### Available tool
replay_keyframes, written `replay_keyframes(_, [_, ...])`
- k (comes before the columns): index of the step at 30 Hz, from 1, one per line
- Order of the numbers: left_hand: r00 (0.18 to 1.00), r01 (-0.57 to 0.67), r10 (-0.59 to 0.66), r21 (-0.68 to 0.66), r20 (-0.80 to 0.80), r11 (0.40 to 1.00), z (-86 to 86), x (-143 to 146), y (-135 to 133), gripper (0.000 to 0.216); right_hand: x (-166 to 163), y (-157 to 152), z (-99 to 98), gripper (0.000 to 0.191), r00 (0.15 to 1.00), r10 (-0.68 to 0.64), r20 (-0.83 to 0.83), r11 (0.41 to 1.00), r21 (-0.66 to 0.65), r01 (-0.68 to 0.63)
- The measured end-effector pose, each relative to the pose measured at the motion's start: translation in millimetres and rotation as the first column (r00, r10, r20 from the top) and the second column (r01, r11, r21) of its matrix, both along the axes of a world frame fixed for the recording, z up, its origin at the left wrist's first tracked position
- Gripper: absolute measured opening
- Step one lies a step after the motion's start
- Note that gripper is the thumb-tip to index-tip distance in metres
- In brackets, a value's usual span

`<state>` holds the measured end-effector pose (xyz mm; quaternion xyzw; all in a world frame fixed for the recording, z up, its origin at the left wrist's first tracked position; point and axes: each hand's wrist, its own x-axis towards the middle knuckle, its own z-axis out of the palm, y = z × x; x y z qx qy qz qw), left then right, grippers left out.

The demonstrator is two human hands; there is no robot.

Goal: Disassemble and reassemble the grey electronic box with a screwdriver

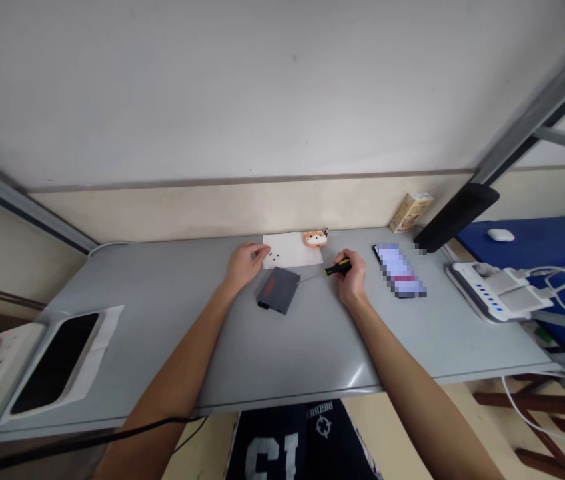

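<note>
My right hand (351,275) is closed around the black and yellow handle of a screwdriver (335,268). Its thin shaft points left, the tip at the right edge of a dark grey box-shaped device (279,291) with reddish marking, lying on the desk. At the left edge of a white sheet of paper (292,248), my left hand (246,263) has thumb and finger pinched together; whatever may be between them is too small to make out. Several tiny black pieces, which look like screws (275,257), lie on the paper beside those fingertips.
An orange animal-faced case (315,239) sits on the paper's right end. Right of my hand lie a phone (399,270), a small carton (411,212) and a white power strip (499,293) with cables. A tablet-like dark screen (57,363) lies at left. The grey desk (282,360) ends before my lap.
</note>
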<state>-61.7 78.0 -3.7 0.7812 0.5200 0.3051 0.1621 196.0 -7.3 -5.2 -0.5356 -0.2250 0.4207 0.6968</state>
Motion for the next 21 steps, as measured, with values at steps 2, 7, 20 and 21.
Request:
replay_keyframes(2, [0.998, 0.058, -0.058, -0.028, 0.023, 0.998, 10.4, -5.4, -14.0, 0.033, 1.4, -0.9, 2.8, 0.028, 1.0, -0.009, -0.013, 1.0, -0.002, 0.009])
replay_keyframes(7, [0.936, 0.353, -0.343, -0.27, 0.082, 0.896, 23.7, -16.8, -60.7, 0.043, 6.1, -2.5, 9.2, 0.03, 0.999, -0.045, -0.004, 0.998, 0.042, 0.045])
replay_keyframes(20, [0.963, 0.254, -0.267, -0.262, -0.016, 0.931, 28.6, -2.8, -82.3, 0.066, 6.9, -5.8, 3.9, 0.035, 0.947, -0.021, 0.321, 0.971, 0.232, -0.057])
replay_keyframes(21, [0.977, 0.185, -0.206, -0.276, -0.047, 0.943, 29.3, 0.0, -83.8, 0.067, 8.1, -6.1, 5.2, 0.035, 0.938, -0.037, 0.345, 0.968, 0.245, -0.052])
